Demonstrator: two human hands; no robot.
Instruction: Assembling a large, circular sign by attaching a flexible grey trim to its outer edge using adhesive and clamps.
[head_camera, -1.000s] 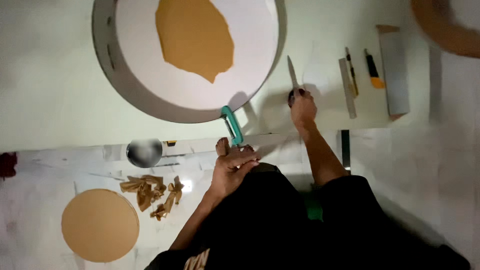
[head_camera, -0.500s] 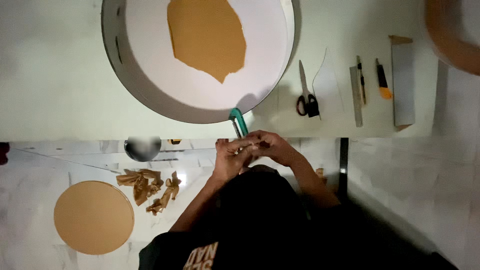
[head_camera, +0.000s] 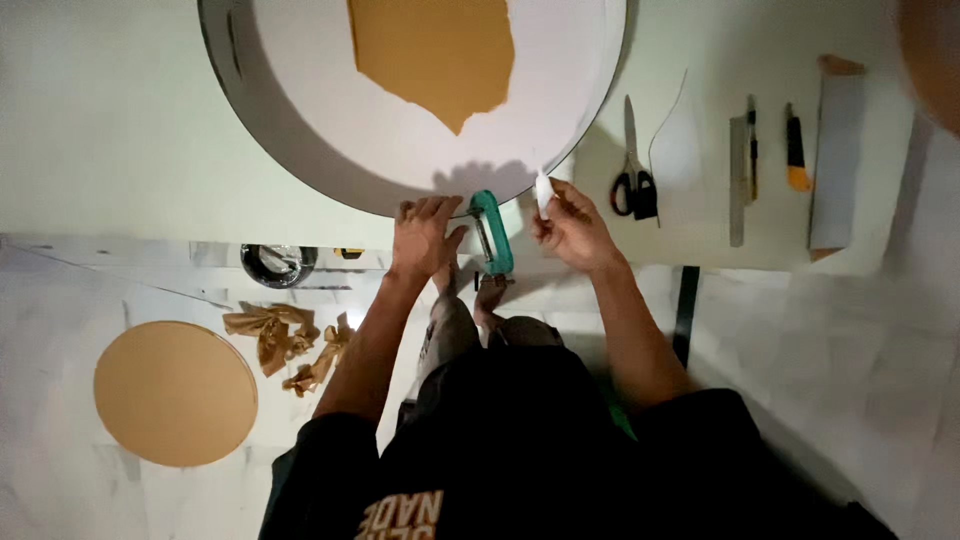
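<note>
Filling the top centre of the frame, a large round white panel (head_camera: 400, 130) with a torn tan paper layer (head_camera: 435, 55) overhangs the pale table (head_camera: 120, 120), gripped at its near rim by a green clamp (head_camera: 492, 232); lower left lie a tan disc (head_camera: 175, 392) and crumpled brown paper scraps (head_camera: 285, 340). The left hand (head_camera: 422, 235) lies flat, fingers spread, on the rim beside the clamp, while the right hand (head_camera: 572, 228) pinches a small white strip (head_camera: 544, 190). Leaning hard there could likely tip the panel; right of centre lie scissors (head_camera: 633, 180) and an orange-tipped knife (head_camera: 795, 150).
</note>
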